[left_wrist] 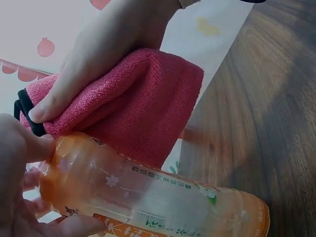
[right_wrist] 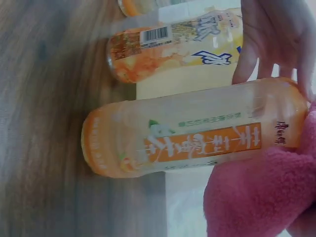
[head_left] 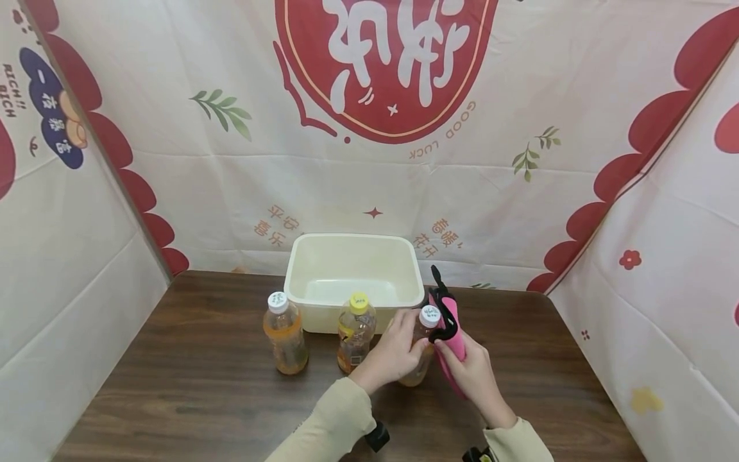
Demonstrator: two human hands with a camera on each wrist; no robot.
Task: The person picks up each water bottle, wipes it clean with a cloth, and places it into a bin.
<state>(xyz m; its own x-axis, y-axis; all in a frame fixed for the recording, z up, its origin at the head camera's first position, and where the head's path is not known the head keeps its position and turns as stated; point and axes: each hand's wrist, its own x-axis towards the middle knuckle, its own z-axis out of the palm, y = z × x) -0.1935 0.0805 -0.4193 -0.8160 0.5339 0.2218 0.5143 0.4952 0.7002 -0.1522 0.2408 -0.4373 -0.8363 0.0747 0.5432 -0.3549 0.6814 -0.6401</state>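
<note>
On the right of the table stands a plastic drink bottle with a white cap and an orange label. My left hand grips it near the neck, fingers curled round the upper part in the left wrist view. My right hand holds a folded pink towel with black edging, its thumb pressed along the top. The towel touches the bottle's upper side in the right wrist view. Most of the fingers of my right hand are hidden behind the cloth.
A yellow-capped bottle stands in the middle, just left of my left hand. Farther left is another white-capped bottle. Behind them sits a cream plastic bin against the printed cloth backdrop. Dark wood tabletop lies beneath.
</note>
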